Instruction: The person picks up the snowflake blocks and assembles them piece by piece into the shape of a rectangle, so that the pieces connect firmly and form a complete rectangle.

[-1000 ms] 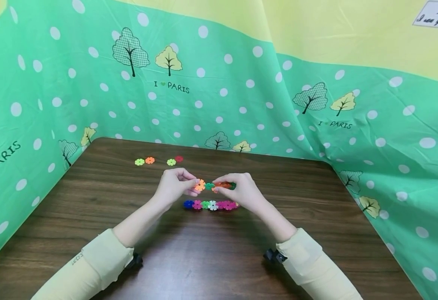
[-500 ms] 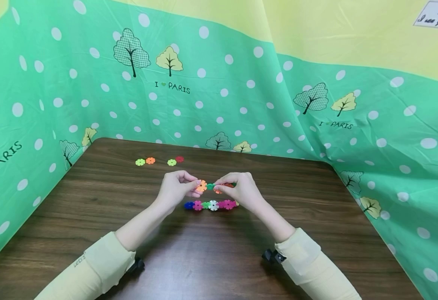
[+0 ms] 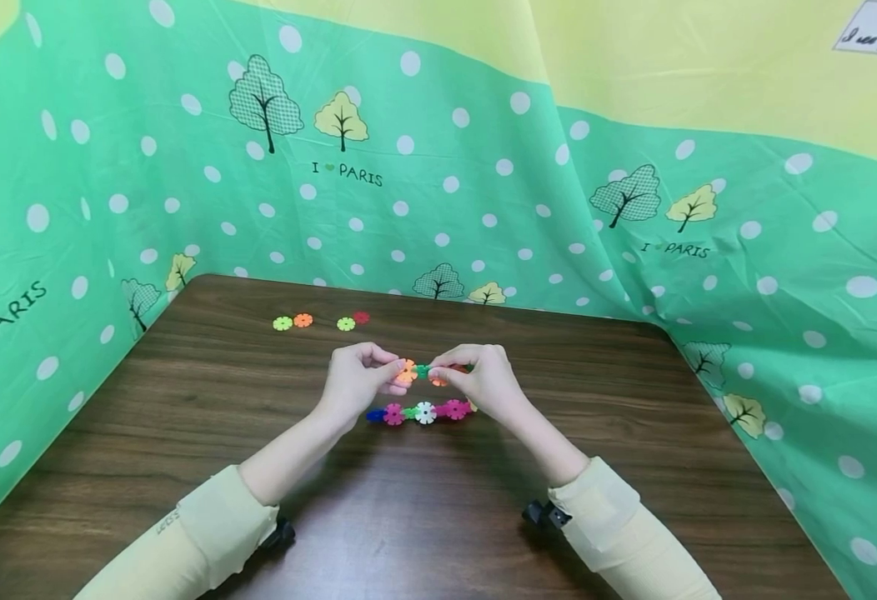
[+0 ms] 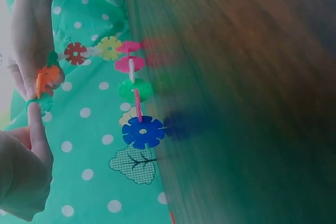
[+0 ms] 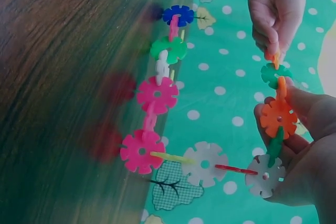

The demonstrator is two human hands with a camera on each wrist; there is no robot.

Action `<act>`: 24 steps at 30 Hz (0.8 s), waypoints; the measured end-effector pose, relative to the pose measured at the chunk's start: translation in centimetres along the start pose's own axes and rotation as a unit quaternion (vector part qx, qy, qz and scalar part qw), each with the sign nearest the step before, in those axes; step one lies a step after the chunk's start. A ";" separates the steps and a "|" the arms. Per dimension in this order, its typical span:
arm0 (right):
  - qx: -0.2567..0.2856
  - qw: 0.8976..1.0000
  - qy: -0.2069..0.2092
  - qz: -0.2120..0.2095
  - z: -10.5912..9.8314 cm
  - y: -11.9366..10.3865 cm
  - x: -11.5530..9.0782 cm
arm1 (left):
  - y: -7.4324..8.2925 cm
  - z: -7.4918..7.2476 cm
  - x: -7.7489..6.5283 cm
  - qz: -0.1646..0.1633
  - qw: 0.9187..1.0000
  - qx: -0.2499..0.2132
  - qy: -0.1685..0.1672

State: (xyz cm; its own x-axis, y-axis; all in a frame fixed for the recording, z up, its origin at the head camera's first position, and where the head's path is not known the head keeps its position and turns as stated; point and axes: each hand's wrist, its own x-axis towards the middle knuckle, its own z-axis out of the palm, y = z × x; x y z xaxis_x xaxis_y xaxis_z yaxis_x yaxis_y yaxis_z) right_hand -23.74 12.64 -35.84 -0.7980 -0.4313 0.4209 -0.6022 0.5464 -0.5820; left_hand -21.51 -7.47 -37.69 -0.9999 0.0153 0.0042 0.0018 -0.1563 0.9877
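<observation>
A chain of interlocking flower-shaped plastic discs hangs between and below both hands. My left hand [image 3: 356, 382] pinches the orange disc [image 3: 408, 372] at its upper end, which joins a green disc [image 5: 275, 75]. Close by, my right hand [image 3: 483, 379] grips the chain around an orange disc [image 5: 279, 118], thumb on the near side. From there, in the right wrist view, it runs through white discs [image 5: 205, 164], a red one [image 5: 235, 169] and pink discs [image 5: 157, 95] to a blue disc [image 5: 178, 16] at the loose end. Some right fingers are hidden behind the chain.
On the far left of the brown wooden table [image 3: 408, 517] lie a yellow-green disc [image 3: 283, 323] beside an orange one [image 3: 303, 320], and another yellow-green disc [image 3: 345, 323] beside a red one [image 3: 362, 317]. A green dotted curtain [image 3: 446, 208] stands behind the table.
Both hands stay close together on the same part of the chain, the right fingertips shifting slightly left. The lower row twists a little, its blue end turning more edge-on in the head view.
</observation>
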 end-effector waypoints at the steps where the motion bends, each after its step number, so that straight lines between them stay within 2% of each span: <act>1: -0.003 1.000 0.004 -0.002 0.0 0.0 0.0 | 0.0 0.1 0.0 0.000 1.000 -0.004 0.002; 6: -0.010 1.000 0.015 -0.001 0.0 0.0 0.0 | 0.0 0.3 0.2 0.001 1.000 -0.017 -0.001; 11: -0.003 1.000 0.001 0.014 -0.3 -0.1 0.1 | 0.0 0.0 0.6 0.005 1.000 -0.008 -0.016; 15: 0.002 0.999 -0.020 0.025 -0.7 -0.2 0.2 | 0.1 -0.5 1.0 0.014 0.999 0.034 -0.034; 19: 0.001 0.999 -0.035 0.041 -1.1 -0.2 0.4 | 0.2 -1.1 1.4 0.030 0.994 0.088 -0.052; 24: 0.003 0.997 -0.055 0.062 -1.6 -0.3 0.5 | 0.4 -2.4 2.2 0.036 0.989 0.135 -0.049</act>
State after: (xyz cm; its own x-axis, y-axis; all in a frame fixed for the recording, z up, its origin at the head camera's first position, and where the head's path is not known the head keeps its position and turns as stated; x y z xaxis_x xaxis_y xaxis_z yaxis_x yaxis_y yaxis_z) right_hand -24.01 13.37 -34.35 -0.8592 -0.4368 0.2663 -0.4982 0.5963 -0.6294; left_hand -23.77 -9.90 -37.63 -0.9907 0.1112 0.0780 0.0901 0.1082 0.9900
